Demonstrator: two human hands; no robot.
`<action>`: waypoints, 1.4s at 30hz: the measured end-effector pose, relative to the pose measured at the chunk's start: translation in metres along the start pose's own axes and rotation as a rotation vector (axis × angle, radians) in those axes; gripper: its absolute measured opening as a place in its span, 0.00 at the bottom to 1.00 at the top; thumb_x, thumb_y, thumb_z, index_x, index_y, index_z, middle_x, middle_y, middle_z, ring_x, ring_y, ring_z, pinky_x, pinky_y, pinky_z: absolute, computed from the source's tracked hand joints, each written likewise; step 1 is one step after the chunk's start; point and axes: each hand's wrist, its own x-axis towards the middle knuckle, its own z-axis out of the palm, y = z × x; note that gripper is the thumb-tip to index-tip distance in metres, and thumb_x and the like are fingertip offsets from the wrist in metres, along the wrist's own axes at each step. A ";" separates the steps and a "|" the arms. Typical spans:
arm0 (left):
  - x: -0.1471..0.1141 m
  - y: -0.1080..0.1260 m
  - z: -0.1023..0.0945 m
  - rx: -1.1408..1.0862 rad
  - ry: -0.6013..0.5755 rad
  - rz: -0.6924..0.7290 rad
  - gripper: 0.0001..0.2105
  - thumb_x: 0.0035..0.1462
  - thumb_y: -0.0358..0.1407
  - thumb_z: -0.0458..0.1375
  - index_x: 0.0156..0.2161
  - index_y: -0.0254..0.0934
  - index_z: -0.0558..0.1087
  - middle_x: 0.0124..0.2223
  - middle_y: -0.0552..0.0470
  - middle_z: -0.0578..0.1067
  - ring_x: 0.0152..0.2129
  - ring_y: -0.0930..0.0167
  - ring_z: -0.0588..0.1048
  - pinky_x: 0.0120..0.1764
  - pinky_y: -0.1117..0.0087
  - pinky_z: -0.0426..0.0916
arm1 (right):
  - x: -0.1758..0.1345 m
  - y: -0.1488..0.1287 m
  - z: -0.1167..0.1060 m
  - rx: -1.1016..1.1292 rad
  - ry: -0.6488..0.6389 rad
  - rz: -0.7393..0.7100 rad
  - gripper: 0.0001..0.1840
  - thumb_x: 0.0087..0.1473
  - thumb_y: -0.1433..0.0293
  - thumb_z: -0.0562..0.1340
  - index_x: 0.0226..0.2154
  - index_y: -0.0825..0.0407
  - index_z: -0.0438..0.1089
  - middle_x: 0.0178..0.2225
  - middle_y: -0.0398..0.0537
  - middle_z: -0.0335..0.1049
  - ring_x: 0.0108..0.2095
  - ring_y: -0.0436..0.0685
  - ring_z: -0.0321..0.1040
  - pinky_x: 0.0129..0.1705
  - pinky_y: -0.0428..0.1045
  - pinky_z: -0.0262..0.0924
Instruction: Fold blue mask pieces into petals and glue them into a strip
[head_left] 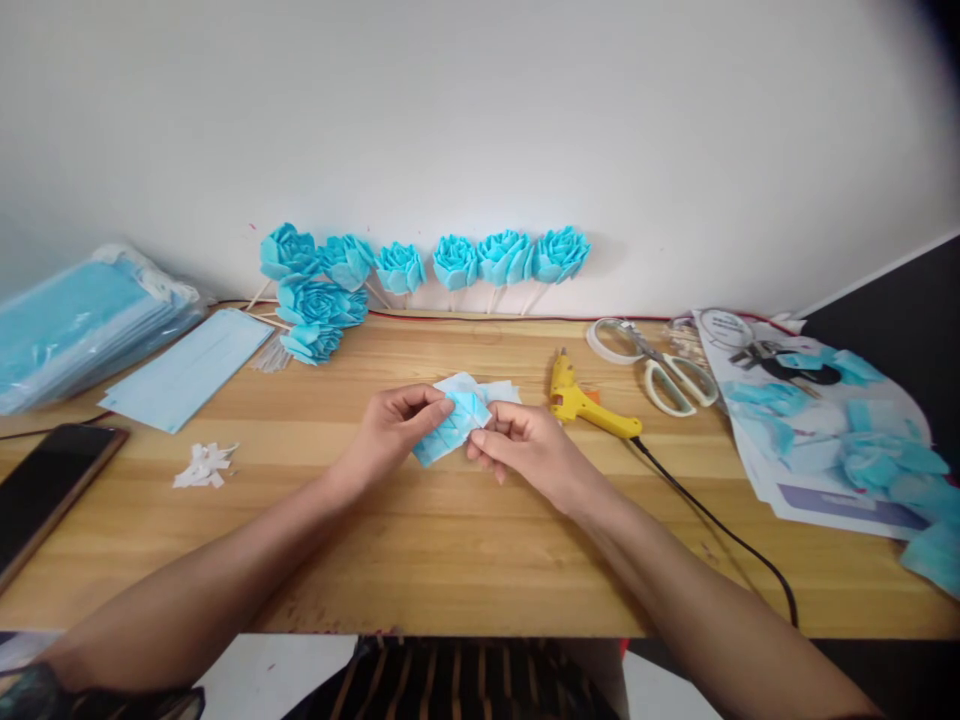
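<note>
Between my two hands is a light blue piece of pleated fabric [439, 440], which looks like cut face mask material. My left hand [401, 425] pinches its upper left part between thumb and fingers. At its right corner, my right hand [525, 445] grips the edge with thumb and forefinger, the other fingers curled beneath. Just behind the hands, a few pale pieces [501, 391] lie on the wooden table [420, 560], partly hidden. A yellow glue gun [592, 408] lies to the right of my right hand, its black cord running toward the table's front edge.
Several blue fabric roses [455, 262] on sticks lean along the wall. At left are a bag of blue masks [82, 310], flat masks [191, 370], white scraps [205, 465] and a phone [56, 490]. At right are scissors [671, 385], a tape roll [611, 342] and blue petals on paper [832, 505].
</note>
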 end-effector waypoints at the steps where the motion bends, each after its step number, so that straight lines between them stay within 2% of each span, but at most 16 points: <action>1: 0.001 -0.001 -0.001 -0.032 -0.006 -0.042 0.18 0.47 0.48 0.70 0.26 0.33 0.75 0.23 0.55 0.70 0.20 0.77 0.63 0.24 0.74 0.58 | 0.000 -0.001 0.000 -0.008 0.002 -0.001 0.12 0.51 0.63 0.68 0.25 0.53 0.69 0.26 0.45 0.75 0.21 0.46 0.64 0.20 0.43 0.60; 5: 0.002 -0.004 -0.003 -0.128 -0.013 -0.121 0.19 0.47 0.48 0.70 0.26 0.33 0.75 0.23 0.55 0.70 0.19 0.78 0.62 0.23 0.74 0.57 | -0.003 -0.008 -0.007 -0.029 -0.086 -0.008 0.08 0.52 0.66 0.66 0.28 0.54 0.73 0.31 0.48 0.77 0.26 0.48 0.68 0.22 0.43 0.63; 7: 0.003 -0.005 -0.004 -0.134 0.005 -0.103 0.18 0.46 0.48 0.70 0.26 0.33 0.75 0.23 0.54 0.71 0.19 0.77 0.64 0.23 0.75 0.57 | -0.004 -0.012 -0.015 -0.027 -0.120 -0.008 0.08 0.54 0.67 0.65 0.35 0.54 0.76 0.35 0.50 0.79 0.29 0.50 0.71 0.24 0.44 0.65; 11: 0.004 -0.003 -0.004 -0.083 -0.022 -0.073 0.17 0.45 0.45 0.72 0.26 0.33 0.76 0.24 0.55 0.71 0.20 0.77 0.64 0.24 0.76 0.58 | -0.004 -0.015 -0.027 -0.003 0.033 -0.067 0.18 0.58 0.65 0.62 0.50 0.52 0.75 0.38 0.51 0.79 0.34 0.53 0.74 0.27 0.46 0.66; 13: 0.003 -0.001 -0.003 -0.027 -0.063 -0.065 0.17 0.44 0.46 0.72 0.26 0.33 0.76 0.24 0.55 0.71 0.20 0.77 0.64 0.24 0.76 0.59 | -0.003 -0.014 -0.029 -0.021 0.075 -0.108 0.17 0.59 0.64 0.63 0.50 0.51 0.75 0.38 0.50 0.78 0.35 0.53 0.74 0.30 0.46 0.66; 17: 0.000 0.004 0.000 0.091 -0.121 -0.046 0.19 0.44 0.50 0.71 0.25 0.33 0.75 0.23 0.55 0.69 0.20 0.77 0.63 0.23 0.76 0.58 | -0.001 -0.011 -0.026 -0.074 0.029 -0.129 0.17 0.56 0.63 0.66 0.48 0.49 0.77 0.33 0.45 0.74 0.31 0.51 0.68 0.32 0.47 0.65; 25: -0.001 0.001 0.000 0.203 -0.207 0.025 0.18 0.52 0.48 0.65 0.24 0.34 0.74 0.21 0.56 0.66 0.20 0.77 0.60 0.22 0.75 0.53 | -0.002 -0.011 -0.019 -0.131 -0.023 -0.097 0.18 0.51 0.66 0.67 0.47 0.49 0.75 0.31 0.42 0.69 0.30 0.49 0.64 0.32 0.47 0.59; 28: 0.000 -0.002 -0.003 0.148 -0.192 0.002 0.17 0.55 0.48 0.64 0.27 0.34 0.76 0.24 0.55 0.70 0.21 0.76 0.63 0.24 0.75 0.56 | -0.001 -0.009 -0.017 -0.140 -0.012 -0.107 0.19 0.51 0.67 0.67 0.47 0.50 0.75 0.29 0.40 0.67 0.29 0.48 0.62 0.31 0.47 0.57; 31: 0.002 -0.007 -0.006 0.043 -0.153 0.007 0.13 0.57 0.46 0.64 0.36 0.36 0.81 0.33 0.52 0.77 0.29 0.73 0.71 0.33 0.74 0.63 | 0.001 -0.005 -0.017 -0.123 0.003 -0.118 0.20 0.52 0.67 0.66 0.49 0.50 0.74 0.29 0.40 0.67 0.28 0.48 0.62 0.30 0.47 0.56; 33: 0.003 -0.010 -0.007 -0.018 -0.142 0.019 0.12 0.58 0.44 0.64 0.42 0.39 0.81 0.38 0.51 0.78 0.34 0.73 0.73 0.38 0.73 0.65 | 0.003 -0.001 -0.018 -0.103 0.019 -0.124 0.20 0.53 0.66 0.66 0.50 0.51 0.73 0.29 0.40 0.67 0.27 0.48 0.62 0.30 0.47 0.56; 37: 0.007 -0.014 -0.008 -0.105 -0.157 0.013 0.17 0.55 0.41 0.67 0.48 0.38 0.78 0.34 0.52 0.76 0.29 0.74 0.72 0.32 0.74 0.65 | 0.003 0.000 -0.020 -0.089 0.062 -0.136 0.19 0.54 0.65 0.66 0.49 0.50 0.73 0.29 0.40 0.68 0.27 0.48 0.62 0.30 0.47 0.59; 39: 0.008 -0.014 -0.007 -0.106 -0.163 0.021 0.19 0.53 0.40 0.68 0.48 0.36 0.77 0.32 0.52 0.75 0.26 0.75 0.71 0.28 0.75 0.63 | 0.002 -0.001 -0.020 -0.110 0.066 -0.149 0.18 0.57 0.62 0.64 0.49 0.50 0.74 0.27 0.40 0.67 0.28 0.49 0.64 0.31 0.47 0.61; 42: 0.008 -0.011 -0.005 -0.051 -0.156 0.063 0.18 0.51 0.38 0.68 0.47 0.35 0.76 0.32 0.53 0.74 0.26 0.75 0.70 0.28 0.75 0.64 | 0.001 -0.003 -0.021 -0.147 0.062 -0.161 0.18 0.62 0.58 0.60 0.48 0.49 0.75 0.27 0.42 0.68 0.29 0.51 0.66 0.32 0.48 0.64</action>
